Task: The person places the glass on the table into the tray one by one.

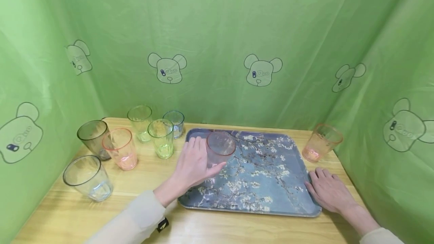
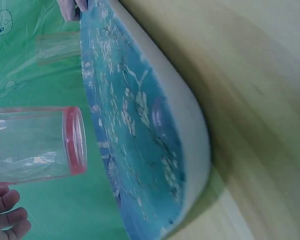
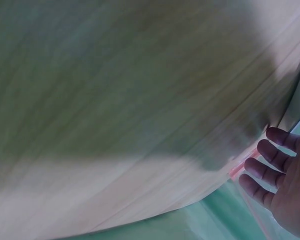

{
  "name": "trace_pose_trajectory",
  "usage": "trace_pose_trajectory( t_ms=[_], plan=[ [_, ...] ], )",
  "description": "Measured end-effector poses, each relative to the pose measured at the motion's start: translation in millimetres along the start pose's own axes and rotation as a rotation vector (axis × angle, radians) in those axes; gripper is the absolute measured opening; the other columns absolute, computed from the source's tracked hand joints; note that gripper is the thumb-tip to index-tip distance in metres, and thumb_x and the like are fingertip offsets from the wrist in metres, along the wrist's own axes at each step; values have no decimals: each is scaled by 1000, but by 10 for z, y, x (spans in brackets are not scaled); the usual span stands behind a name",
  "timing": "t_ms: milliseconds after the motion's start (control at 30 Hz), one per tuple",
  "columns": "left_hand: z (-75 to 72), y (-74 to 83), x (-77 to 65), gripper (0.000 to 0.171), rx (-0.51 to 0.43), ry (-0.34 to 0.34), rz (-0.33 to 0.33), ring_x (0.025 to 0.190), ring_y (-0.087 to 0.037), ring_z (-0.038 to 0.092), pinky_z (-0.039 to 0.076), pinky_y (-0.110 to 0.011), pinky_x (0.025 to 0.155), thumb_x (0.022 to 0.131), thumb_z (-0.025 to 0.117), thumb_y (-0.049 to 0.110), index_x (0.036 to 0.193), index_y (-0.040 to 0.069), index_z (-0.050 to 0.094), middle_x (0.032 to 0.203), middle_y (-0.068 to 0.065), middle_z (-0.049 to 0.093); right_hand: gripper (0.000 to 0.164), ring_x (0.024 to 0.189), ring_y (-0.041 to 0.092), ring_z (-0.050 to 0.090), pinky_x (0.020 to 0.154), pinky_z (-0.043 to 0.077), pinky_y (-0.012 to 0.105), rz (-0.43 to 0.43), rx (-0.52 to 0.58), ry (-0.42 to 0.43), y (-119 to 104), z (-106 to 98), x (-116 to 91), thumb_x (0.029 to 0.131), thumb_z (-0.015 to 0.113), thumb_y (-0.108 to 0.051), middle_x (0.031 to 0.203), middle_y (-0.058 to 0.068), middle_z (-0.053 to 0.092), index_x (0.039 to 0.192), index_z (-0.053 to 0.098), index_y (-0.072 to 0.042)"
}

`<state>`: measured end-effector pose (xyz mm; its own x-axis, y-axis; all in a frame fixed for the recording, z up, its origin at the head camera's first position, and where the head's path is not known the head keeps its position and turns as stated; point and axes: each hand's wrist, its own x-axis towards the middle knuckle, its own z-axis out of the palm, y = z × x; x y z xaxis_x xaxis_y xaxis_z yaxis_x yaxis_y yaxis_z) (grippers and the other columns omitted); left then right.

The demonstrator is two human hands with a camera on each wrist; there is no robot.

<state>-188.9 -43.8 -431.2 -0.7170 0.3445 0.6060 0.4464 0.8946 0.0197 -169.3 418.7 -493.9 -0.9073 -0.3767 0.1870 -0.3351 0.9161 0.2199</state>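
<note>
My left hand (image 1: 194,163) grips a clear, pink-rimmed glass (image 1: 221,145), thumb on the near side and fingers on the left. In the left wrist view that pink glass (image 2: 37,145) is held off the tray surface, its reddish base facing it. Beneath lies a blue rectangular tray (image 1: 261,180) printed with white blossom branches. By the tray's right edge my right hand (image 1: 330,193) rests, fingers loosely bent and holding nothing. Its fingers (image 3: 262,170) also show in the right wrist view, beside the tray rim. Whether they touch the rim I cannot tell.
On the wooden table's left stand several glasses: grey (image 1: 93,138), pink (image 1: 122,150), dark-rimmed clear (image 1: 93,183), two green (image 1: 162,138) (image 1: 140,121), and a small blue one (image 1: 175,125). Another pink glass (image 1: 317,144) stands beyond my right hand. Green curtains (image 1: 217,40) enclose the table.
</note>
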Motion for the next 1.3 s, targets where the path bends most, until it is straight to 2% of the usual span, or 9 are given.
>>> trace_pose_trajectory(
  t_ms=[333, 667, 867, 1133, 1300],
  plan=[
    [88, 215, 207, 78, -1, 10, 13, 76, -17, 43, 39, -27, 66, 77, 49, 81, 98, 6, 55, 85, -2, 51, 25, 80, 27, 53, 63, 44, 48, -10, -7, 26, -3, 28, -3, 91, 60, -32, 83, 7, 49, 96, 53, -8],
    [180, 479, 335, 80, -3, -73, 57, 75, -14, 41, 36, -24, 64, 78, 39, 85, 99, 9, 53, 86, 0, 50, 26, 83, 29, 55, 68, 47, 52, 1, 1, -1, -7, 1, 0, 92, 59, -32, 86, 10, 52, 97, 52, -8],
    [236, 648, 430, 84, -21, -131, 78, 80, -13, 44, 41, -24, 68, 79, 34, 86, 103, 9, 55, 90, 0, 53, 25, 82, 29, 55, 66, 46, 51, -14, -1, 25, -8, 4, 9, 91, 60, -32, 85, 9, 52, 96, 52, -8],
    [337, 898, 552, 91, -1, -207, 144, 88, -13, 51, 49, -26, 78, 80, 26, 87, 111, 8, 57, 99, -2, 58, 28, 82, 30, 55, 66, 46, 52, -12, -5, 4, 9, 11, 21, 92, 59, -32, 86, 9, 52, 99, 54, -6],
    [362, 1055, 623, 94, 21, -237, 172, 86, -11, 48, 45, -23, 72, 81, 16, 88, 112, 9, 57, 98, 0, 56, 27, 80, 28, 54, 65, 45, 50, -17, -15, 15, -2, 11, 10, 91, 60, -32, 84, 8, 51, 98, 54, -7]
  ],
)
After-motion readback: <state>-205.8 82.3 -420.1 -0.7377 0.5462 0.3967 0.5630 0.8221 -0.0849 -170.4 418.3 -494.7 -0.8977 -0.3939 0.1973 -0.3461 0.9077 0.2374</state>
